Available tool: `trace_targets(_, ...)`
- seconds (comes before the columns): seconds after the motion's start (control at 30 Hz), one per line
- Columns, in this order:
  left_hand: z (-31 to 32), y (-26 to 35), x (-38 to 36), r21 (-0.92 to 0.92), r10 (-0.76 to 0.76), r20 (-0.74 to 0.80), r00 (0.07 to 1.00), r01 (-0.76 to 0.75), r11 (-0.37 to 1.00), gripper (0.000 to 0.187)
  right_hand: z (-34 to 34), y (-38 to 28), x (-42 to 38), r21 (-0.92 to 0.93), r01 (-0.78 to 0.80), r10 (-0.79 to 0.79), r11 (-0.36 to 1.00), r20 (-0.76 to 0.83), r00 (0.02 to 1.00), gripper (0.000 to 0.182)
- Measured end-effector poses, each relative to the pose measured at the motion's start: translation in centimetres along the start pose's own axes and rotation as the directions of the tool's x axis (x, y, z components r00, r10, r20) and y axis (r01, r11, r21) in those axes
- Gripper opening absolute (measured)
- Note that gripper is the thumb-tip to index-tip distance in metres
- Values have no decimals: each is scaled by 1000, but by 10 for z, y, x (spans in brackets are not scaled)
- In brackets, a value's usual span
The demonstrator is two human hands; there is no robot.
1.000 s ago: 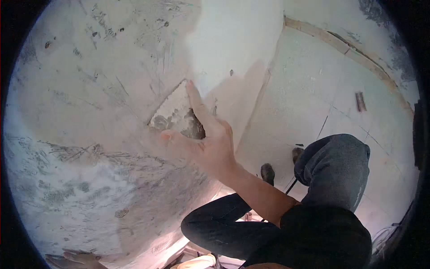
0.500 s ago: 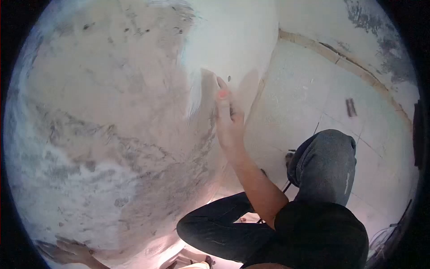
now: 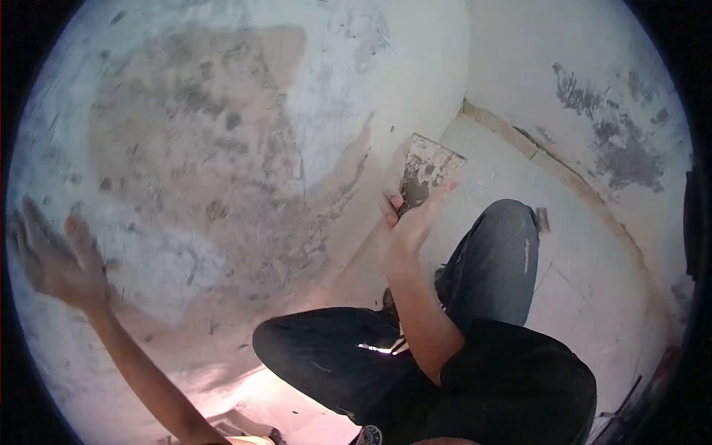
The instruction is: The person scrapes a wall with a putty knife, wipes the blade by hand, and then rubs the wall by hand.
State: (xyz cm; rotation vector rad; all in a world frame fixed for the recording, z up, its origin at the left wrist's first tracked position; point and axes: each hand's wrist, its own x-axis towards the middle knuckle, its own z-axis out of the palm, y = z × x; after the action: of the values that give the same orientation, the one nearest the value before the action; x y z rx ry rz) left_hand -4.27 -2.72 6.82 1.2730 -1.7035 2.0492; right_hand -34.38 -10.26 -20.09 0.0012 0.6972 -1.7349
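My right hand (image 3: pixel 411 222) grips a flat scraper blade (image 3: pixel 434 167), whose broad face is blotched with dark and pale marks. The blade points up and away from me, near the corner where wall and floor meet. At the far left, my left hand (image 3: pixel 63 259) is raised against or close to the wall (image 3: pixel 200 111), fingers spread and slightly blurred, holding nothing. A large brownish rough patch with white smears covers the wall between the two hands. Whether the left palm touches the wall is not clear.
Pale floor tiles (image 3: pixel 586 289) lie to the right, with a small dark object (image 3: pixel 543 219) beside my bent knee (image 3: pixel 497 259). A tan strip (image 3: pixel 564 167) runs along the foot of the far wall, which has grey stains. Dark thin items lie at the lower right.
My left hand has risen from the lower left along the wall. My right hand has drawn back from the wall and turned, and the scraper now shows in it. The view has shifted.
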Motion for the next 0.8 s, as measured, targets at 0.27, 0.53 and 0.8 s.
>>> trace_targets(0.27, -25, 185, -39, -812, -376, 235, 897, 393, 432, 59, -24, -40, -10, -654, -69, 360, 753, 323, 875, 61)
trace_targets(0.53, -75, 338, -96, 181, 277, 956, 100, 542, -821, 48, -57, -35, 0, -761, 607, 524, 229, 622, 582, 69)
trace_targets(0.8, -82, 317, -153, 81, 233, 966, 113, 723, -687, 42, -71, -6, 9, -592, 740, 556, 321, 750, 359, 64)
